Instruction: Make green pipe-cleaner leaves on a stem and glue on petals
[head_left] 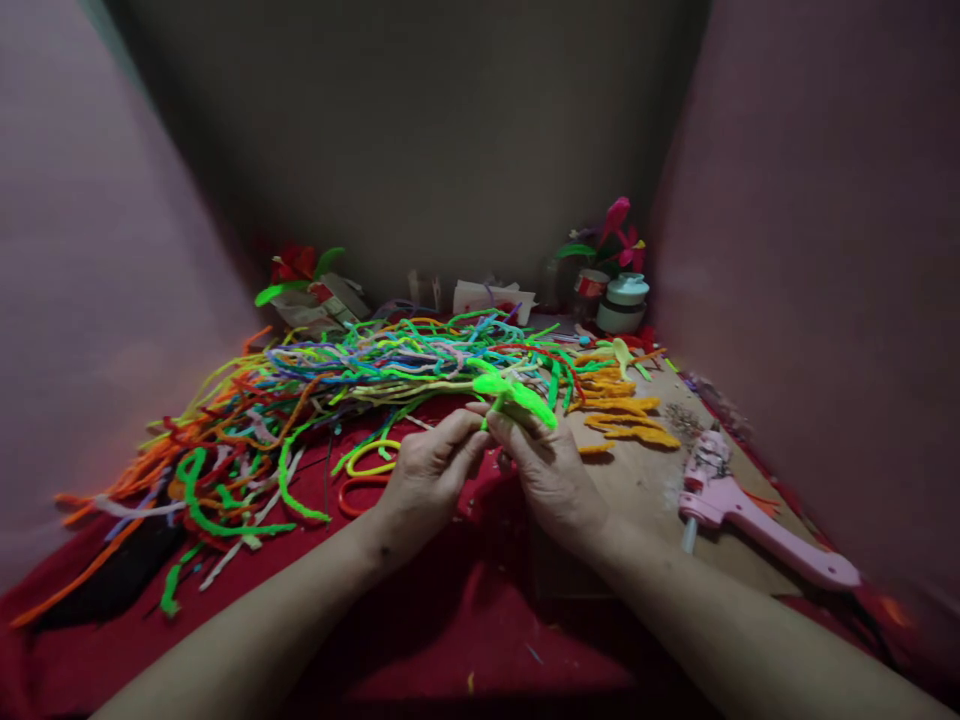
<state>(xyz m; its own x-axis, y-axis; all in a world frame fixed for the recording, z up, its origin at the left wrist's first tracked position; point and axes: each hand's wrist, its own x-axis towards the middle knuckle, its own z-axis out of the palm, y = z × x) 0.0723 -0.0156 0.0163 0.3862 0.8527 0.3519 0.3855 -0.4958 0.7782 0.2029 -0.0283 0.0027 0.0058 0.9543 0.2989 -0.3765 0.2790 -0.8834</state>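
Observation:
Between my two hands is a bright green pipe-cleaner leaf piece, its fuzzy lobes spreading above my fingertips. My left hand pinches the lower end of its stem between thumb and fingers. With thumb and fingers closed, my right hand grips it at the base of the lobes. Just beyond my left hand lie scissors with one yellow and one red handle loop, partly hidden by that hand. Behind both hands spreads a heap of many-coloured pipe cleaners.
Orange fuzzy petal shapes lie on a brown board at the right. There a pink glue gun rests too. Jars, including a pale-lidded one, and pipe-cleaner flowers stand at the back. Red cloth covers the table.

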